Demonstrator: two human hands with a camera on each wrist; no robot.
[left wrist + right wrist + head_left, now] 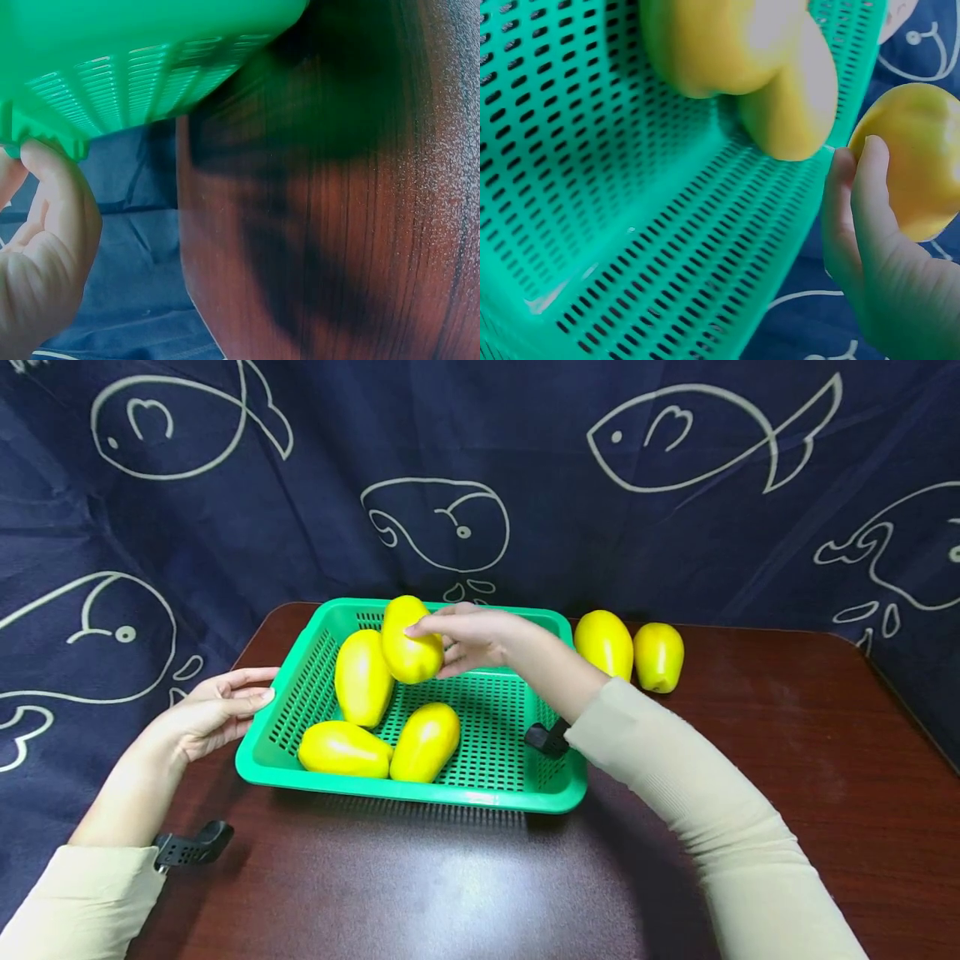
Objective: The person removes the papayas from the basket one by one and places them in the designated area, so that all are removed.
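My left hand [212, 710] grips the left rim of a green plastic basket [487, 793], thumb on top and fingers beneath. In the left wrist view, the basket's slotted side [150, 75] stands above the tabletop, so that part is raised. My right hand [476, 637] holds a yellow mango [409, 647] over the basket's back left part, thumb across its side. Below and beside it in the basket lie an upright-leaning mango [363, 681], a mango on its side [343, 750] and a slanted mango [426, 743].
Behind the right forearm, two more mangoes stand on the table to the right of the basket: a larger mango [602, 642] and a smaller mango [659, 656]. The dark red wooden table [810, 777] ends at a navy cloth [547, 527] with white fish drawings.
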